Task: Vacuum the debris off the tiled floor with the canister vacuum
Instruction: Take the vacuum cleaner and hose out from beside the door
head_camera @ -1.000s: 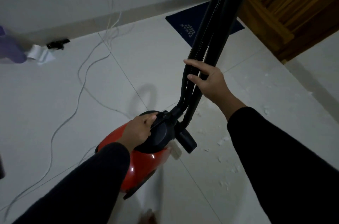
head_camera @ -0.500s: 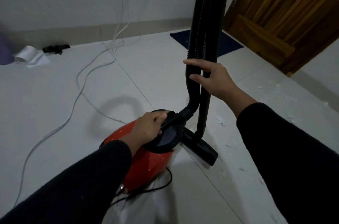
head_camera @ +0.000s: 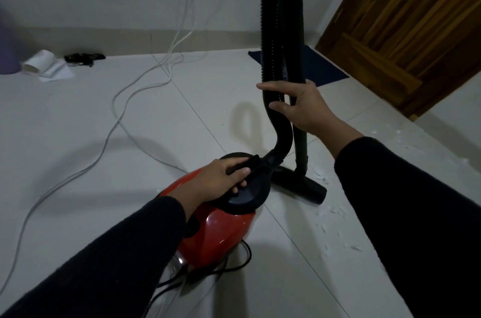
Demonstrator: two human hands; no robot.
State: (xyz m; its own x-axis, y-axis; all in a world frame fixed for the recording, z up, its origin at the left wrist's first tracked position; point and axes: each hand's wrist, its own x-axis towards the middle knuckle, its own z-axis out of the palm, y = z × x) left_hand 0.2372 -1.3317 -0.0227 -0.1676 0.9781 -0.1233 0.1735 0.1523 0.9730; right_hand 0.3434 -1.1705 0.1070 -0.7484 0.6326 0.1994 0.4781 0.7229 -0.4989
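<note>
A red canister vacuum [head_camera: 223, 229] with a black top sits low in the middle of the tiled floor. My left hand [head_camera: 221, 179] grips the black carry handle on its top. My right hand [head_camera: 302, 106] holds the ribbed black hose [head_camera: 270, 52] and the straight black wand [head_camera: 295, 31] together, both standing upright. The black floor nozzle [head_camera: 299, 185] rests flat on the tile just right of the canister. Small white debris [head_camera: 335, 213] lies scattered on the floor to the right of the nozzle and further back by the door.
A white cable [head_camera: 122, 114] snakes across the floor from the back wall. The vacuum's black cord [head_camera: 234, 265] loops under the canister. A dark blue mat [head_camera: 320, 67] lies before a wooden door [head_camera: 406, 31] at the right. A white roll [head_camera: 39, 62] and a black object [head_camera: 84, 57] lie by the left wall.
The wand and hose swung from tilted to upright and the nozzle came down flat on the tile. The canister shifted slightly; both hands kept their grips.
</note>
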